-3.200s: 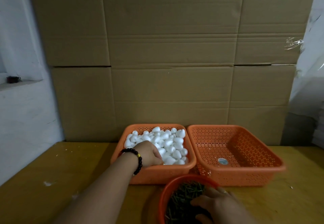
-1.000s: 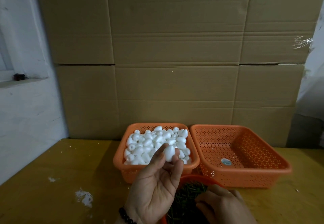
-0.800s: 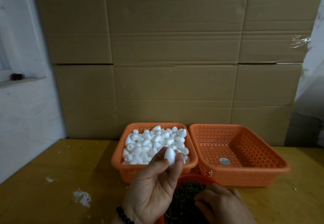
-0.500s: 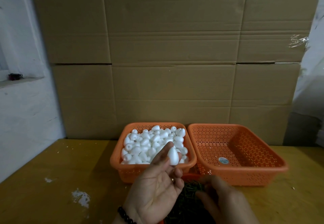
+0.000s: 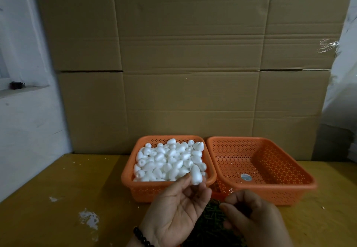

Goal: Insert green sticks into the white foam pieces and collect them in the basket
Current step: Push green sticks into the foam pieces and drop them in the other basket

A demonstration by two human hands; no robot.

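Since the frame half a second back, the right hand (image 5: 257, 219) has lifted a little off the stick pile and drawn its thumb and forefinger together, while the left hand (image 5: 177, 208) has kept its raised pose with only a small turn of the piece it carries. Farthest left of the left-hand pinch lies a white smear (image 5: 88, 217) on the yellow table (image 5: 48, 198). Just behind that pinch stands the full basket (image 5: 135, 186), heaped with white foam pieces (image 5: 166, 159). In the pinch itself, thumb and fingertips are clamped on one foam piece (image 5: 196, 175), held palm-up with its blunt end tilted toward the other hand, apparently to offer a clear face for the stick. Below and right of it the green sticks (image 5: 210, 219) lie piled in a bowl that the hands mostly hide. Above that pile the right hand's fingers are pressed together, but whether a stick sits between them I cannot tell; none shows. Right of both grips waits the empty basket (image 5: 299, 185), close enough to drop finished pieces into. No piece has been collected yet.
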